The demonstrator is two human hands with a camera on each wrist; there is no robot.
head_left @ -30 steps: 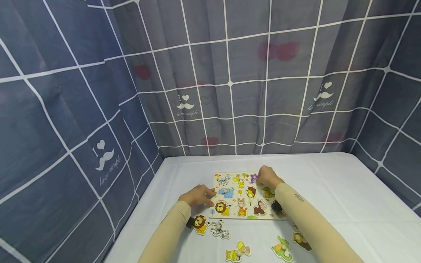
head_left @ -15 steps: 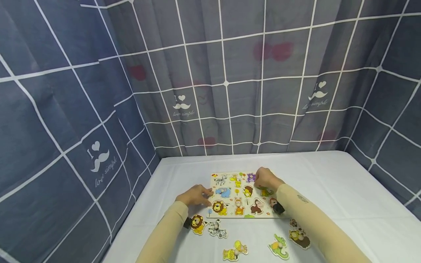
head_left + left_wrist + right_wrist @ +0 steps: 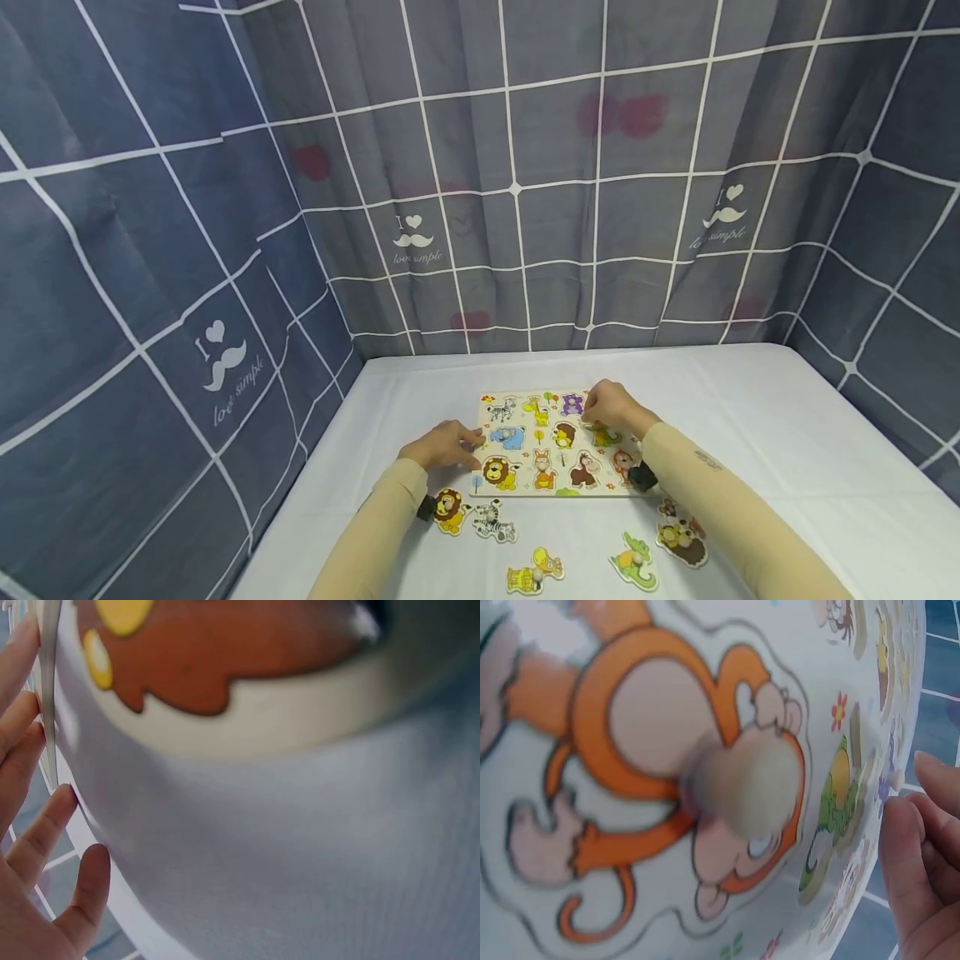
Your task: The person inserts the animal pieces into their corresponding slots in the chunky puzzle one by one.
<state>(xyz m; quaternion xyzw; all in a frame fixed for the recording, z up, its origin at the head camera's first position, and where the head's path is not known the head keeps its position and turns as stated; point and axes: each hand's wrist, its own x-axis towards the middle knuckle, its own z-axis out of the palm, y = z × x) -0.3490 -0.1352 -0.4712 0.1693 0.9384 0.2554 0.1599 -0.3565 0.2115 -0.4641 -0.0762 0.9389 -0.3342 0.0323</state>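
Note:
A wooden animal peg puzzle board (image 3: 525, 492) lies on the white table. My left hand (image 3: 444, 446) is at its left edge with fingers spread; in the left wrist view the fingertips (image 3: 26, 705) reach the edge. My right hand (image 3: 617, 407) is at the top right, beside a purple animal piece (image 3: 572, 405) whose peg shows uncovered. In the right wrist view, thumb and forefinger (image 3: 904, 832) stand slightly apart close to that peg, holding nothing visible. A monkey piece (image 3: 652, 712) with a round peg sits at the lower right of the board, near my right wrist.
In front of the board lie loose pieces: a lion (image 3: 450, 511), a zebra (image 3: 493, 523), a giraffe (image 3: 535, 573), a crocodile (image 3: 635, 564) and a hedgehog (image 3: 684, 546) beside my right sleeve. A grey checked curtain (image 3: 555, 233) hangs behind the table.
My right hand has shifted a little to the right, uncovering more of the purple piece. The left hand stays at the board's edge. The head view has turned slightly.

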